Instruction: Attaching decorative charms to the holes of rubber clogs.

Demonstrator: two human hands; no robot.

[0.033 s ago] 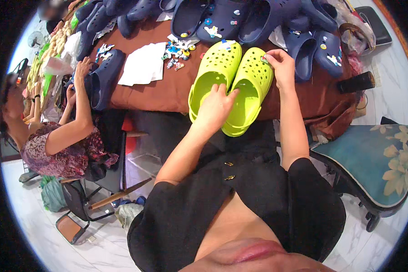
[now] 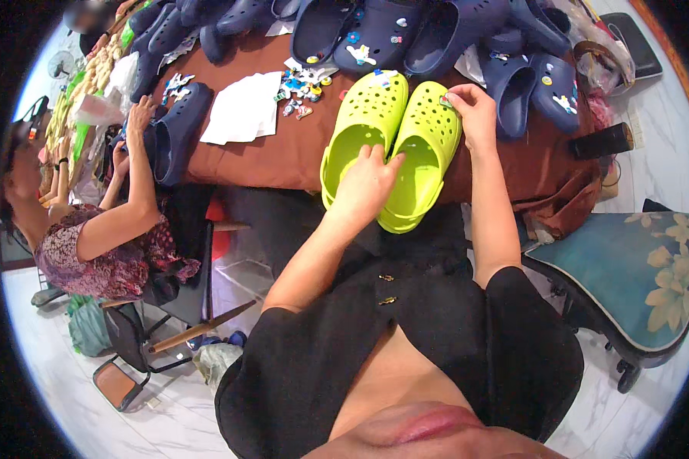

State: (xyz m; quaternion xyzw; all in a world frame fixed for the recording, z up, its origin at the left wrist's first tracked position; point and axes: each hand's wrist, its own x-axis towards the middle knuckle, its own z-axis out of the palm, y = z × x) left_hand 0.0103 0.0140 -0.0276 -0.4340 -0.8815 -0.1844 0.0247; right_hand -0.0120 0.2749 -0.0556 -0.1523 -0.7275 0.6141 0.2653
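Note:
A pair of lime-green clogs lies side by side at the table's near edge, heels toward me. My left hand [image 2: 366, 183] is closed on them where they meet, its fingers in the left clog [image 2: 372, 103] and its thumb over the right clog [image 2: 427, 138]. With thumb and forefinger, my right hand [image 2: 476, 118] pinches a small shoe charm [image 2: 445, 100] against the upper of the right clog, near its toe. The fingertips partly cover this charm. A white-and-blue charm [image 2: 384, 78] sits on the left clog's toe.
Several navy clogs [image 2: 375, 34] crowd the back of the brown-covered table [image 2: 283, 164]. White paper sheets [image 2: 241, 107] and loose charms [image 2: 305, 83] lie to the left. A black cylinder [image 2: 602, 141] is at the right edge. Another person [image 2: 103, 245] handles a navy clog at left; a chair [image 2: 628, 268] stands right.
The green clogs and my left hand have shifted very slightly to the right and toward me. My right hand keeps its pinch on the charm.

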